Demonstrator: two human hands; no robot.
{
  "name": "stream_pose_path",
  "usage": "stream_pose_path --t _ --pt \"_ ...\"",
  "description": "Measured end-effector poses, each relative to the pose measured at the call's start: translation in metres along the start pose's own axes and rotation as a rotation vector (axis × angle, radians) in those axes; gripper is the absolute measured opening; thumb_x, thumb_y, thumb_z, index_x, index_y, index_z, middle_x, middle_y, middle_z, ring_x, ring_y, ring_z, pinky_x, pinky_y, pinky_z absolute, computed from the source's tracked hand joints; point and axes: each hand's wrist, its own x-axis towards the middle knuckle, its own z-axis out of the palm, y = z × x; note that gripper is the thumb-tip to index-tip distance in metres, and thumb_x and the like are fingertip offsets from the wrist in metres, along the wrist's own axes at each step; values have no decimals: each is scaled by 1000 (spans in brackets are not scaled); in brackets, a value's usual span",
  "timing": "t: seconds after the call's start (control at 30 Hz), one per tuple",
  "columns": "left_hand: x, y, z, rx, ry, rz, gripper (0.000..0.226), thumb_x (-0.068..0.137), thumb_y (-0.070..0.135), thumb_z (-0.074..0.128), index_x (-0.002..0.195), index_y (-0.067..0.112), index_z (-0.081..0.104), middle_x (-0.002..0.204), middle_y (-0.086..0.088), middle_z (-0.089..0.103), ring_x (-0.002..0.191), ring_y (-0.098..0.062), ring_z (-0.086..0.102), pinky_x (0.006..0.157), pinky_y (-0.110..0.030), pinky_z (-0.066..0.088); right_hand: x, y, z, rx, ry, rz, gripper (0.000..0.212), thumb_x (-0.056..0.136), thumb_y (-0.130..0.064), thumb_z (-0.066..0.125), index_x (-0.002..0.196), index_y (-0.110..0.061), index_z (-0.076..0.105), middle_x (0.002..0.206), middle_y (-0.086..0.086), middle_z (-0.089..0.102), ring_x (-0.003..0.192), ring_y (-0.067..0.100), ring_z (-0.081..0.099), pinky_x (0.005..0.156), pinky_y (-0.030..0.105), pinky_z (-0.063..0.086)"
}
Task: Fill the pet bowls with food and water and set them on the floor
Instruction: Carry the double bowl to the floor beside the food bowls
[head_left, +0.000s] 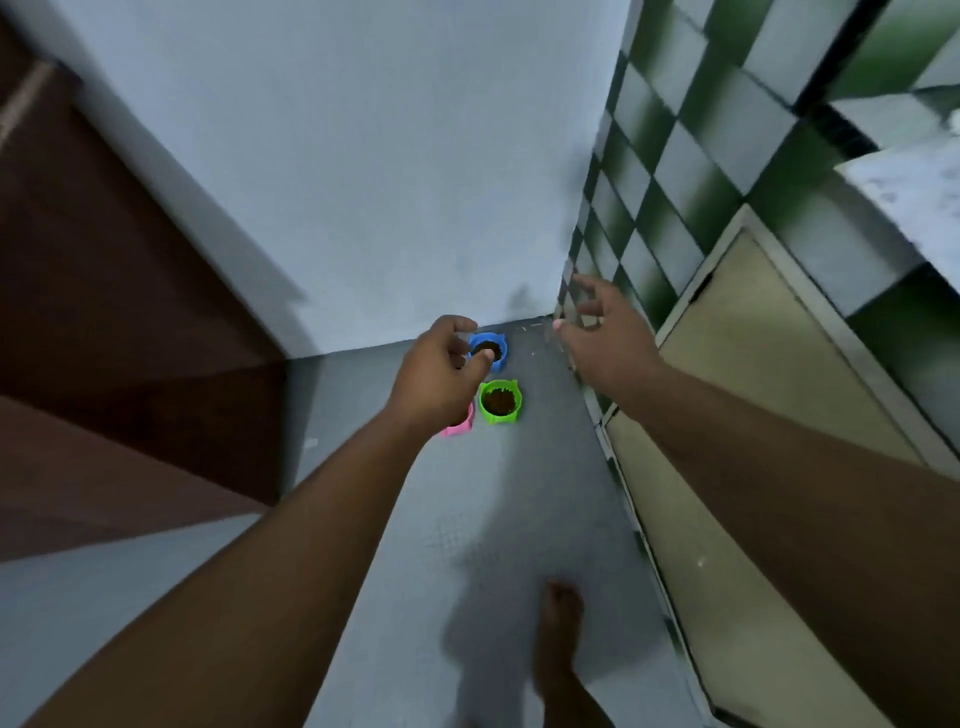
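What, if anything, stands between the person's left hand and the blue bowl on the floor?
Nothing visible does. The left hand hangs in the air over the blue bowl, overlapping its left rim in this view; how high above it cannot be told. The green bowl and pink bowl sit nearer the person, off to the side.

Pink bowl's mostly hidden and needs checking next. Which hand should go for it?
Left, probably. The left hand hangs directly over the pink bowl, beside the blue bowl and green bowl. The right hand is spread open off toward the tiled wall, farther from all three.
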Motion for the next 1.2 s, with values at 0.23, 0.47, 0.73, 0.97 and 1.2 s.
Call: stream_pose_path --t 0.23,0.47,0.73,0.97,1.2 --pt "-109 71 -11 -71 -115 137 30 96 28 69 124 25 59 109 -6 66 94 -20 67 85 -32 55 -146 -13 -66 70 205 -16 52 94 -26 66 142 -32 48 122 -11 52 92 -1 59 84 24 51" --pt "-213 130 33 -76 -274 327 29 96 27 69 124 24 61 104 -3 65 81 0 62 63 -4 44 -268 6 -154 87 388 -9 48 94 -31 65 140 -34 50 124 -7 57 88 1 60 80 31 58" --pt "-360 182 129 -30 -457 532 28 94 37 69 121 33 59 103 7 66 92 -7 65 73 -26 52 -447 62 -256 117 575 13 49 94 -25 66 140 -33 50 121 -7 57 88 0 60 68 10 46" --pt "-510 238 223 -99 -666 686 23 93 37 71 113 43 60 96 11 68 84 2 66 67 -14 49 -610 125 -344 177 783 98 47 94 -24 67 138 -32 52 118 -6 57 77 1 58 61 8 48" --pt "-624 259 309 -103 -893 715 23 95 32 69 115 37 60 101 3 69 92 -14 69 83 -39 60 -727 188 -402 187 1004 218 47 94 -21 67 138 -27 53 114 -3 59 78 8 63 59 12 48"
